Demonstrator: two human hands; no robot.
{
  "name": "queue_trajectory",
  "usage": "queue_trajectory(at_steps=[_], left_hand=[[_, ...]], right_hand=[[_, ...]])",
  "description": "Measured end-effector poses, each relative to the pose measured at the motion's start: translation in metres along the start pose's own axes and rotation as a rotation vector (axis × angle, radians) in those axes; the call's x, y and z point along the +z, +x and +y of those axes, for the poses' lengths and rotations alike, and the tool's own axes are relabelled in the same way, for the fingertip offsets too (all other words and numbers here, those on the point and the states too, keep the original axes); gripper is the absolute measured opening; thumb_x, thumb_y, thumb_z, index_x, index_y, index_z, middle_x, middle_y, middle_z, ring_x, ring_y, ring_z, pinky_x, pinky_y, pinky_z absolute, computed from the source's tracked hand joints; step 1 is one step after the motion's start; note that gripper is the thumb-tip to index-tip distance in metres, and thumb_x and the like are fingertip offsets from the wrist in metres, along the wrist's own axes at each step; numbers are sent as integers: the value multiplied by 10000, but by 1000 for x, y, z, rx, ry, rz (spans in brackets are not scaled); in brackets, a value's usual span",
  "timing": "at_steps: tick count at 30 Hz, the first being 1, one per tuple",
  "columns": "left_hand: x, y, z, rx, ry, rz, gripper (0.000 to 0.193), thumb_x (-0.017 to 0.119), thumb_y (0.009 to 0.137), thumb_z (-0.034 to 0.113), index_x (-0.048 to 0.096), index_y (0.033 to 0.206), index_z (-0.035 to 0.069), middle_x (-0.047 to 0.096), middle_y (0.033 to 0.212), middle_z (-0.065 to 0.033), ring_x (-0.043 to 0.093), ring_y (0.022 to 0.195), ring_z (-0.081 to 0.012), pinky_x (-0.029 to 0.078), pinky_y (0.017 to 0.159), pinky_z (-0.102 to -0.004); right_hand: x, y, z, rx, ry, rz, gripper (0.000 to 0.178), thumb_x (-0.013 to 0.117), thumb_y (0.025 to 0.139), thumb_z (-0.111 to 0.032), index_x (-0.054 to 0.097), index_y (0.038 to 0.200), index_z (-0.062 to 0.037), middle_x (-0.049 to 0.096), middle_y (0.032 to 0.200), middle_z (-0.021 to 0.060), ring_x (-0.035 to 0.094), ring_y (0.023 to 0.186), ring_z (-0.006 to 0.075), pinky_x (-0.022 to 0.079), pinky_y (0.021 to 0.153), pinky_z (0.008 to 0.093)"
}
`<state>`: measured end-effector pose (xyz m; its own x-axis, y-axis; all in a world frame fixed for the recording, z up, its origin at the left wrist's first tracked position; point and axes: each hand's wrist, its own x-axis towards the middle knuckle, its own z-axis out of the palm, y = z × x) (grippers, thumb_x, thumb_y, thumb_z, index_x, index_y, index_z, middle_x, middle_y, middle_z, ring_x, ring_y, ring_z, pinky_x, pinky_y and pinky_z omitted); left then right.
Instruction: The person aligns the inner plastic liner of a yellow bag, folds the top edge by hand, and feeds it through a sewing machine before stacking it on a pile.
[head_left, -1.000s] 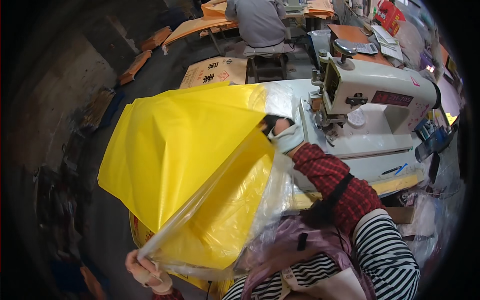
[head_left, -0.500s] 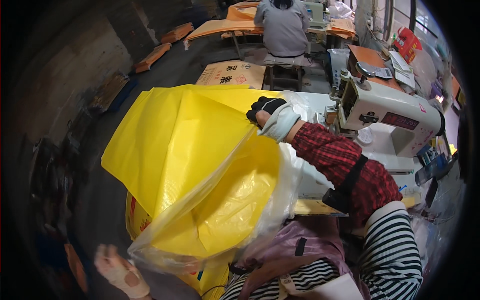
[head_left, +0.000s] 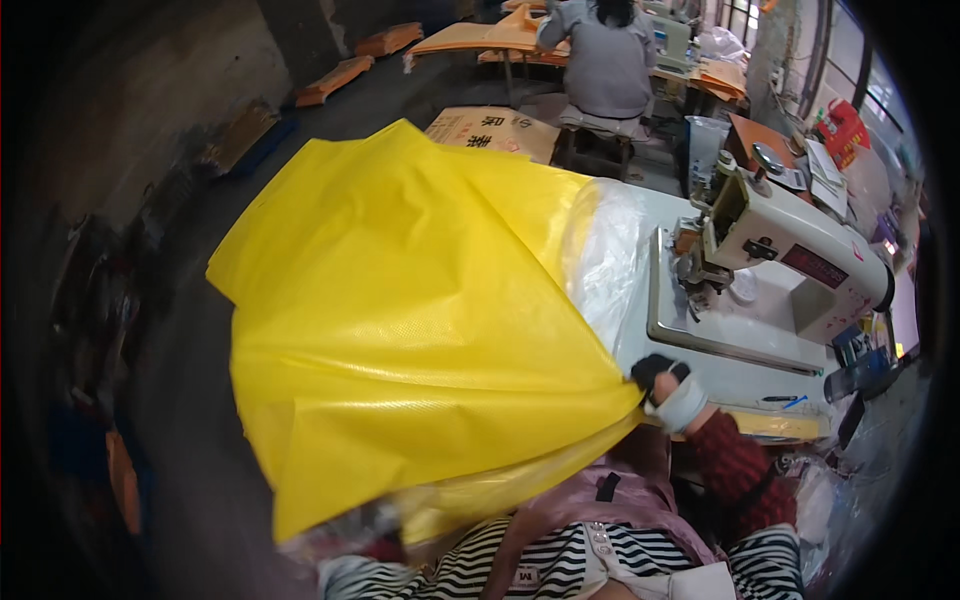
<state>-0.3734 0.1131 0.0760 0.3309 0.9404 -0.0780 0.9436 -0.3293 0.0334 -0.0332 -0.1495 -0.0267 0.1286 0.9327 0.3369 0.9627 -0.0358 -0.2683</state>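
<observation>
My right hand (head_left: 664, 384), in a dark fingerless glove with a pale cuff, is closed on the near right edge of a large yellow woven plastic bag (head_left: 400, 310). From this grip, folds fan out leftward across the bag. Its clear liner does not show on the raised part. At the lower left, my left arm in a striped sleeve (head_left: 365, 578) reaches under the bag's near edge; the left hand is covered and blurred there. Beneath lie more yellow bags (head_left: 540, 190) with clear plastic liner (head_left: 610, 265) at their right end, on the white table (head_left: 655, 205).
A sewing machine (head_left: 800, 240) stands on the table to the right. A pen (head_left: 780, 399) lies by the front edge. Ahead, a person in grey (head_left: 608, 65) sits facing away near orange sheets (head_left: 480, 38). A printed tan bag (head_left: 495, 130) lies beyond the yellow ones.
My right hand has come toward me and to the right, drawing the bag's edge along. The bag's open mouth has turned out of sight. My left hand has gone under the near edge.
</observation>
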Motion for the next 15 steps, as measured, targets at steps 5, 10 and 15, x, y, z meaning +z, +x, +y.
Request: queue_trajectory(at_steps=[5, 10, 15], left_hand=[[-24, 19, -39, -51, -3, 91, 470, 576, 848, 260, 495, 1213, -25, 525, 1190, -204, 513, 1092, -332, 419, 940, -391], [-63, -31, -59, -259, -108, -55, 466, 611, 837, 247, 517, 1196, -35, 538, 1174, -204, 522, 1087, -334, 432, 934, -385], [-41, -112, -81, 393, -1106, 473, 651, 522, 864, 453, 424, 1278, -40, 460, 1293, -193, 451, 1187, -322, 352, 1016, -444]], right_hand=[[12, 53, -79, 1, 138, -69, 179, 544, 730, -111, 594, 895, -62, 595, 848, 158, 580, 819, 336, 469, 679, 413], [22, 89, -101, 77, 405, 159, 208, 538, 770, -72, 639, 950, -43, 644, 893, 165, 630, 820, 311, 504, 718, 358], [21, 79, -98, 31, 341, 181, 199, 545, 715, -6, 627, 896, 9, 638, 792, 178, 641, 760, 316, 504, 676, 344]])
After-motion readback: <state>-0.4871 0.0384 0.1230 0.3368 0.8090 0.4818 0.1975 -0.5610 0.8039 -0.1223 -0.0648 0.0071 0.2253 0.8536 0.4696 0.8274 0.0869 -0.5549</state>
